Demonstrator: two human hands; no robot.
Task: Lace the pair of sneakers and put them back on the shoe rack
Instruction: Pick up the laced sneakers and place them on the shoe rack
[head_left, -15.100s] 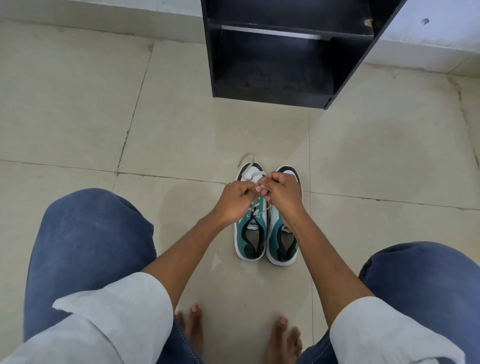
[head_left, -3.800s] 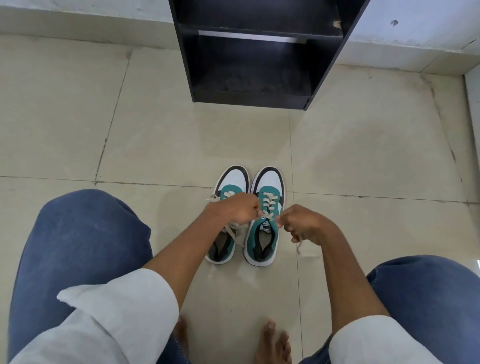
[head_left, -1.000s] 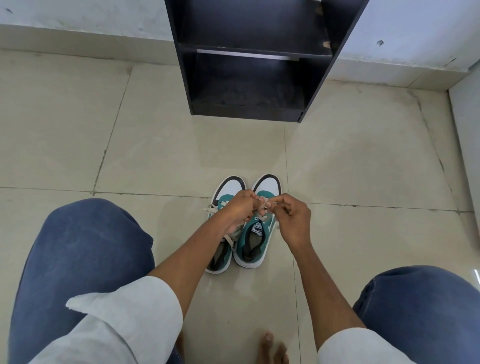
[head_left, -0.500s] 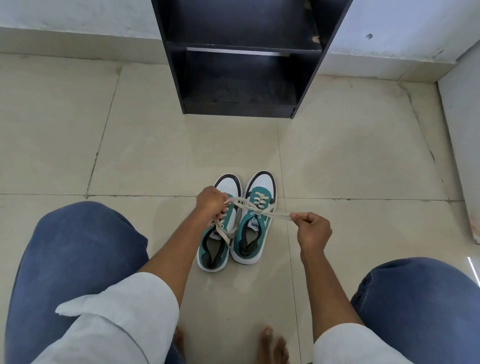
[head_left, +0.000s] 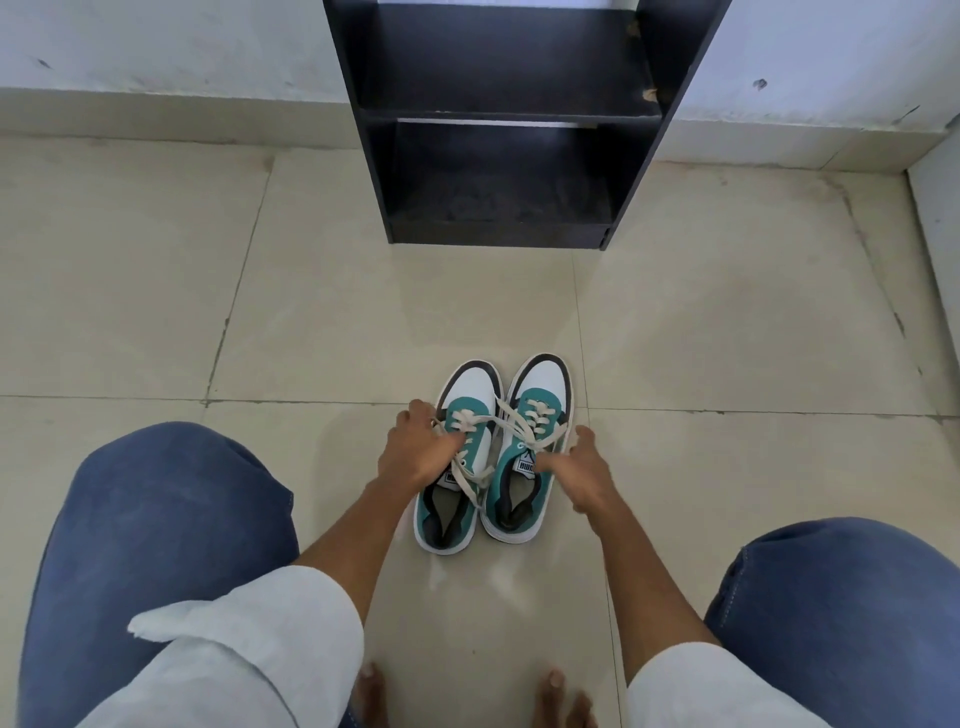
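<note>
Two teal-and-white sneakers stand side by side on the floor tiles, toes pointing away from me: the left sneaker (head_left: 471, 385) and the right sneaker (head_left: 543, 378). Cream laces (head_left: 500, 419) cross loosely between them. My left hand (head_left: 415, 453) rests on the left sneaker's lacing and pinches a lace strand that runs over to the right sneaker. My right hand (head_left: 577, 467) lies against the right sneaker's outer side, fingers reaching to its tongue, with the other lace end caught at the thumb. The black shoe rack (head_left: 498, 236) stands beyond, its two visible shelves bare.
My knees in blue jeans (head_left: 156, 519) flank the sneakers and my bare toes (head_left: 558, 696) are just behind them. A white wall with a skirting (head_left: 156, 119) runs behind the rack. A raised white edge (head_left: 935, 223) bounds the floor at right.
Half a second ago both hands pulled the lace ends apart and taut over the right sneaker. Now the hands have come back in onto the sneakers and the laces lie slack.
</note>
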